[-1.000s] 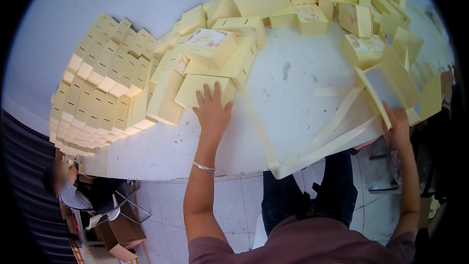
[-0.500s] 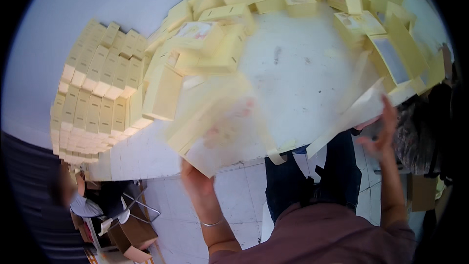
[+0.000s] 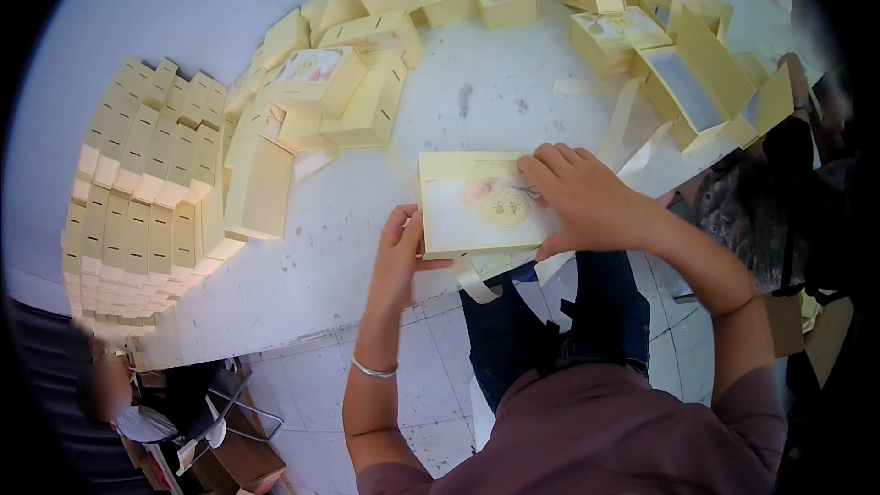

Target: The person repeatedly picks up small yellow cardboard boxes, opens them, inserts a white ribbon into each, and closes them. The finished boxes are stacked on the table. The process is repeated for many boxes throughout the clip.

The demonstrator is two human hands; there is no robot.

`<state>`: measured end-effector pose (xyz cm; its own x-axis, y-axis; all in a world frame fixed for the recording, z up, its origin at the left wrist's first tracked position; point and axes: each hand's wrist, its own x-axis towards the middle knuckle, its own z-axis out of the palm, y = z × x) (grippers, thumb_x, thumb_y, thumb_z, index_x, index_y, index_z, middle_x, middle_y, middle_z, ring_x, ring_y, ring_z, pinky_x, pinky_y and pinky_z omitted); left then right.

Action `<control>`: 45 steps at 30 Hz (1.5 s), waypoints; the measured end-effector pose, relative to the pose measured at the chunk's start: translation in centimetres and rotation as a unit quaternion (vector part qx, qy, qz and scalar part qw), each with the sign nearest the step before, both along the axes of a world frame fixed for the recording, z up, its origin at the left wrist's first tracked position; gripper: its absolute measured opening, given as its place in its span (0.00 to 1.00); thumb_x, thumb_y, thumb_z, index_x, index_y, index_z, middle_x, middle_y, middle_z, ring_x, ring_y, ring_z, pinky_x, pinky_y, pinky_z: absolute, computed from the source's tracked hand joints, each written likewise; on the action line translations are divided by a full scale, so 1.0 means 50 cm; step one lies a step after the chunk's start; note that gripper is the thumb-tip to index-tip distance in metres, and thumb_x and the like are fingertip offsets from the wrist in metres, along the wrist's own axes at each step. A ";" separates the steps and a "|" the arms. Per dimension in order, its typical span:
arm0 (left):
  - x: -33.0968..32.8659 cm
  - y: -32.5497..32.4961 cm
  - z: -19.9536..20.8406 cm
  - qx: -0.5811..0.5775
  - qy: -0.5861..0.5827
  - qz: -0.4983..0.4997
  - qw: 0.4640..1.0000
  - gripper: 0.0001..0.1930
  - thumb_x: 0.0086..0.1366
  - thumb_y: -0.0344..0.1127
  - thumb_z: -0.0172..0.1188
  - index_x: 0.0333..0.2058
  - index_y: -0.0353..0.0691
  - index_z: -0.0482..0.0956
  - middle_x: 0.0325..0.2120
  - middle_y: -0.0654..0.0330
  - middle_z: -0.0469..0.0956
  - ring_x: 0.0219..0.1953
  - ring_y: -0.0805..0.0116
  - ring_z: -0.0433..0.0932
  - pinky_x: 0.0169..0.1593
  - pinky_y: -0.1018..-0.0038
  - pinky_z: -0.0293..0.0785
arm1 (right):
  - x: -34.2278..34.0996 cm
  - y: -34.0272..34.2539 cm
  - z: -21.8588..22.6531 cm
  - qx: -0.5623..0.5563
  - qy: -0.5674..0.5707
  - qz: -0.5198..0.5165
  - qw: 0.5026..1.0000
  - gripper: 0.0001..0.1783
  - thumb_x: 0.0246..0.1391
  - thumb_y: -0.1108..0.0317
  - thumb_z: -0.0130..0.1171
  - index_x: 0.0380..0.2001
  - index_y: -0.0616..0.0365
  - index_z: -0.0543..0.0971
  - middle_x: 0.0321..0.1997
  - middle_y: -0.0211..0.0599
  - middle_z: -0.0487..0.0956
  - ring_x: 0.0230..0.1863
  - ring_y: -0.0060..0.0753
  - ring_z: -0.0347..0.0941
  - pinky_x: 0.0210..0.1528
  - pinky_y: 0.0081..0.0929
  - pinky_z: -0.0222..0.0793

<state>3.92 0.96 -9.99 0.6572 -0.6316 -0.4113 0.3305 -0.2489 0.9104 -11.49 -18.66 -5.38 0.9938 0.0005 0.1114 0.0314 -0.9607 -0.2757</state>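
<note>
A pale yellow gift box [image 3: 472, 225] with a floral printed lid lies closed between my hands near the table's front edge. My left hand [image 3: 403, 247] grips its left side, thumb and fingers around the lower corner. Across the lid's right end lies my right hand [image 3: 582, 202], fingers bent over the top and thumb at the front edge. A cream strip [image 3: 477, 282] hangs over the table edge below the box. Farther right, translucent pale strips [image 3: 632, 142] lie on the white table [image 3: 486, 110].
Stacked yellow boxes [image 3: 137, 183] rise at the left. More boxes [image 3: 357, 96] lie piled along the far side. An open box [image 3: 683, 87] with a pale lining stands at the right. Another person [image 3: 119, 394] sits at lower left; a person's hand [image 3: 793, 73] shows at far right.
The box, blurred and tilted in my left hand before, now rests flat and farther right. My right hand has come from the right side onto its lid, away from the strips.
</note>
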 end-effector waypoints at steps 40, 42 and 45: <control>-0.017 -0.149 0.171 0.323 -0.502 -0.432 0.676 0.33 0.48 0.41 0.56 0.50 0.25 0.62 0.46 0.40 0.67 0.42 0.53 0.72 0.42 0.72 0.71 | -0.038 -0.006 -0.091 -0.101 -0.305 0.174 0.931 0.19 0.36 0.72 0.53 0.38 0.60 0.72 0.43 0.41 0.73 0.44 0.41 0.70 0.48 0.33 0.66; 0.028 -0.142 0.202 0.236 -0.427 -0.360 0.795 0.27 0.49 0.39 0.55 0.47 0.28 0.68 0.41 0.42 0.72 0.37 0.57 0.75 0.39 0.75 0.72 | -0.049 -0.033 -0.105 -0.095 -0.302 0.170 0.933 0.19 0.37 0.72 0.53 0.39 0.59 0.72 0.44 0.42 0.72 0.47 0.42 0.69 0.51 0.34 0.65; 0.118 -0.082 0.200 0.206 -0.289 -0.269 0.895 0.19 0.54 0.38 0.54 0.42 0.31 0.73 0.35 0.53 0.76 0.34 0.66 0.76 0.38 0.75 0.72 | -0.049 -0.077 -0.114 -0.126 -0.318 0.160 0.926 0.19 0.39 0.72 0.53 0.40 0.58 0.72 0.47 0.43 0.72 0.49 0.43 0.68 0.53 0.36 0.63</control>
